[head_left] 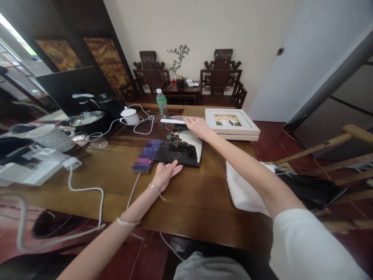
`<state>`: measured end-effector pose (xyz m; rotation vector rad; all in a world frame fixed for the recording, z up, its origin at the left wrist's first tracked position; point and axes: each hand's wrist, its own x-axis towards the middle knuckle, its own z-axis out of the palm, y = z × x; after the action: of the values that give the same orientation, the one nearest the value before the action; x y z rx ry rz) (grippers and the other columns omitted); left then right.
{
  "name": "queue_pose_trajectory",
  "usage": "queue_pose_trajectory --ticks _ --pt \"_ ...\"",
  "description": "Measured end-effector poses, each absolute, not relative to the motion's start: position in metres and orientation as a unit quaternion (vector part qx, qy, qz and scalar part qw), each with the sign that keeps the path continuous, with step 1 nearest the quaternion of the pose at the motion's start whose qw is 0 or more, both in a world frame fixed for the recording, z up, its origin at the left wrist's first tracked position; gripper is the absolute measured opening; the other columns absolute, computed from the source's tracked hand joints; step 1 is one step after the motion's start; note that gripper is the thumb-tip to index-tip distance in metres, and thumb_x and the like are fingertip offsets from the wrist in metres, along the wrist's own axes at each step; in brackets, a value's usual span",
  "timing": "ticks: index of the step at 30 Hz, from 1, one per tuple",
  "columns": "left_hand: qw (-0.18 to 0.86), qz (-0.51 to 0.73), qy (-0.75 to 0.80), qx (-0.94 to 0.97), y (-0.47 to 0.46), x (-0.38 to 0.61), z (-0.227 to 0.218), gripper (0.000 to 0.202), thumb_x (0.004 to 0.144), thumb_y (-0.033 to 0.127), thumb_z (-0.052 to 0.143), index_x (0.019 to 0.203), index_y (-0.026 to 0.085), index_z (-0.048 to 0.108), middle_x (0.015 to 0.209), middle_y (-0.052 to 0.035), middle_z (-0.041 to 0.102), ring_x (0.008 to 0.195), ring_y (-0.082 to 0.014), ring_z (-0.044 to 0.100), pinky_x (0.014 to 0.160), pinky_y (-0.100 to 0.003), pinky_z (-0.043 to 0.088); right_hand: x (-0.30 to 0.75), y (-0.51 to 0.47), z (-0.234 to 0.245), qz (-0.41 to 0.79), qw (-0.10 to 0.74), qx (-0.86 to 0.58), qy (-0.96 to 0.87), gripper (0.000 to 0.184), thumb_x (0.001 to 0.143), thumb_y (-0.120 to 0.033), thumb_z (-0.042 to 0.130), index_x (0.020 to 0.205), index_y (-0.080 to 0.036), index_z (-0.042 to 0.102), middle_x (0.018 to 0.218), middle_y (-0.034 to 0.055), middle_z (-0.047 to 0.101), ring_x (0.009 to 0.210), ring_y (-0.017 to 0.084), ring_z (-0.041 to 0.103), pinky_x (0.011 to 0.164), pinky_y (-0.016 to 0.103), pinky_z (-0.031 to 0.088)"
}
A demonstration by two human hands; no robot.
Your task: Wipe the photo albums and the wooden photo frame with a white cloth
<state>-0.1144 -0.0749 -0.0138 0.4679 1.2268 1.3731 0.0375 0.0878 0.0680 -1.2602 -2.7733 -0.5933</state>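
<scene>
A dark, glossy photo album (177,149) with a pale dress-like shape on its face lies on the wooden table in front of me. My left hand (166,175) is at its near edge, thumb on top and the fingers along the border. Over the far edge, my right hand (196,127) is closed around a thin white-edged panel (172,121), seen almost edge-on. Whether that panel is joined to the album is hidden. A phone (146,156), its screen blurred out, lies against the album's left side with a white cable attached.
White framed photos (252,131) are stacked at the far right. A bottle (161,103) and a lidded white cup (129,116) stand at the back. Power strips (43,171) and a patterned mug (52,138) sit left; a white towel (237,190) lies right. Cables cross the left side.
</scene>
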Motion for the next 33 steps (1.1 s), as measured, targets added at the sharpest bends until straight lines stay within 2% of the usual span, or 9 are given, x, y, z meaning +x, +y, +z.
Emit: queue_pose_trajectory --ticks 5,11,17,22,25,29,31,33 --pt "0.597 0.564 0.541 0.182 -0.029 -0.104 -0.017 0.001 0.091 0.001 0.064 0.091 0.000 0.064 0.074 -0.0148 0.074 0.081 -0.0227 0.078 0.092 -0.032 0.062 0.031 0.078 0.050 -0.203 0.057 -0.416 -0.884 0.052 0.100 -0.010 0.014 0.147 -0.006 0.037 0.138 0.0260 0.055 0.118 0.035 0.058 0.086 0.044 0.051" --pt "0.616 0.574 0.527 0.118 0.014 -0.096 -0.010 0.031 0.087 -0.003 0.067 0.116 -0.004 0.057 0.094 -0.0235 0.075 0.078 -0.0255 0.078 0.081 -0.031 0.065 0.032 0.067 0.035 -0.202 0.063 -0.406 -0.889 0.053 0.100 -0.009 0.019 0.148 -0.011 0.041 0.146 0.0236 0.051 0.130 0.036 0.050 0.100 0.052 0.046" --pt "0.625 0.593 0.497 0.100 0.034 -0.089 -0.008 0.037 0.086 -0.007 0.065 0.121 -0.004 0.055 0.099 -0.0229 0.074 0.078 -0.0239 0.078 0.081 -0.031 0.065 0.027 0.067 0.023 -0.150 0.042 -0.429 -0.890 0.052 0.099 -0.009 0.027 0.149 -0.009 0.043 0.146 0.0252 0.050 0.134 0.038 0.047 0.105 0.055 0.043" --pt "0.631 0.581 0.497 0.129 0.044 -0.091 -0.012 0.031 0.089 -0.004 0.063 0.120 -0.006 0.056 0.105 -0.0266 0.073 0.088 -0.0267 0.078 0.085 -0.031 0.063 0.039 0.073 0.022 -0.100 0.026 -0.410 -0.906 0.055 0.095 -0.006 0.038 0.150 -0.007 0.041 0.152 0.0236 0.045 0.139 0.039 0.041 0.110 0.056 0.037" --pt "0.642 0.573 0.489 0.142 0.046 -0.096 -0.014 0.030 0.087 -0.006 0.064 0.117 -0.005 0.061 0.105 -0.0248 0.073 0.094 -0.0275 0.077 0.089 -0.032 0.062 0.045 0.073 0.026 -0.068 0.025 -0.399 -0.914 0.058 0.092 -0.002 0.038 0.150 -0.011 0.043 0.151 0.0214 0.047 0.138 0.036 0.043 0.108 0.052 0.040" --pt "0.668 0.554 0.456 0.198 0.047 -0.106 -0.012 0.039 0.078 -0.017 0.063 0.114 -0.001 0.067 0.106 -0.0198 0.075 0.100 -0.0269 0.075 0.097 -0.034 0.060 0.048 0.068 0.033 -0.068 0.019 -0.393 -0.917 0.057 0.091 -0.002 0.041 0.147 -0.012 0.045 0.149 0.0200 0.050 0.131 0.034 0.050 0.099 0.048 0.048" --pt "0.690 0.531 0.443 0.214 0.048 -0.110 -0.009 0.033 0.081 -0.011 0.066 0.112 0.001 0.069 0.106 -0.0203 0.075 0.104 -0.0278 0.074 0.097 -0.033 0.060 0.050 0.065 0.034 -0.067 0.027 -0.391 -0.918 0.053 0.093 -0.005 0.041 0.145 -0.014 0.048 0.146 0.0181 0.053 0.127 0.033 0.052 0.093 0.045 0.050" --pt "0.696 0.523 0.449 0.201 0.050 -0.112 -0.005 0.024 0.089 0.005 0.067 0.113 0.002 0.069 0.105 -0.0218 0.074 0.106 -0.0293 0.073 0.092 -0.032 0.062 0.052 0.063 0.033 -0.062 0.036 -0.385 -0.920 0.050 0.094 -0.008 0.042 0.143 -0.017 0.050 0.143 0.0159 0.056 0.123 0.031 0.054 0.088 0.043 0.052"
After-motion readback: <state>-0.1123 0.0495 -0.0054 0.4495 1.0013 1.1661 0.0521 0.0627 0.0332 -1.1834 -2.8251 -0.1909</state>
